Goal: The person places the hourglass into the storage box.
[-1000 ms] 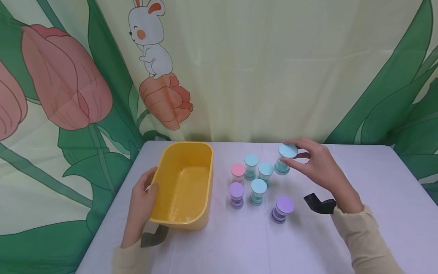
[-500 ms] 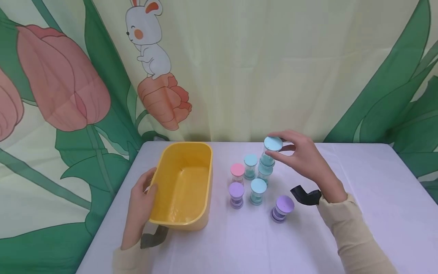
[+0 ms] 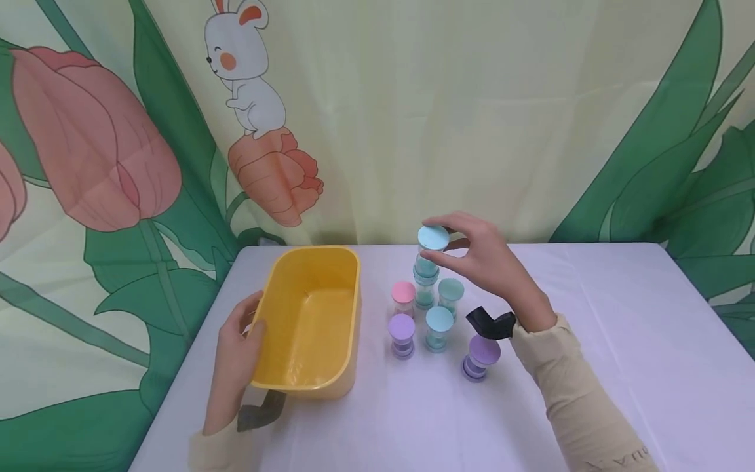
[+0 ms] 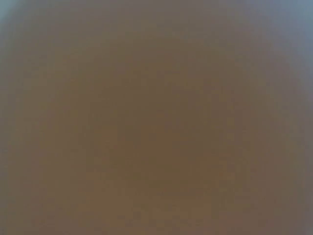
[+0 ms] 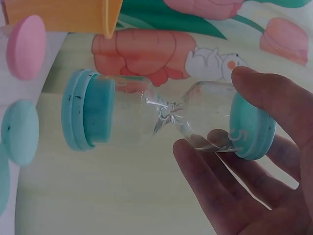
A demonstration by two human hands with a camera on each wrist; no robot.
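Between the thumb and fingers of my right hand (image 3: 480, 252) is a sand timer (image 5: 168, 115) with light blue caps, clear glass and blue sand. In the head view this timer (image 3: 433, 238) is in front of another blue-capped one, off the table. My left hand (image 3: 234, 351) grips the left rim of a yellow bin (image 3: 354, 314), thumb inside the rim. Standing on the table are a pink timer (image 3: 404, 292), a purple timer (image 3: 402, 329), a light blue timer (image 3: 439, 321), a teal timer (image 3: 451, 290) and another purple timer (image 3: 484, 352). The left wrist view is a brown blur.
A white cloth covers the table (image 3: 413, 419). Behind it hangs a curtain (image 3: 442, 118) printed with tulips, leaves and a rabbit on a carrot. Black straps (image 3: 491, 324) show at both wrists.
My right hand has carried the light blue sand timer leftward, off the table and past the teal one. My left hand stays on the bin. The view has shifted slightly.
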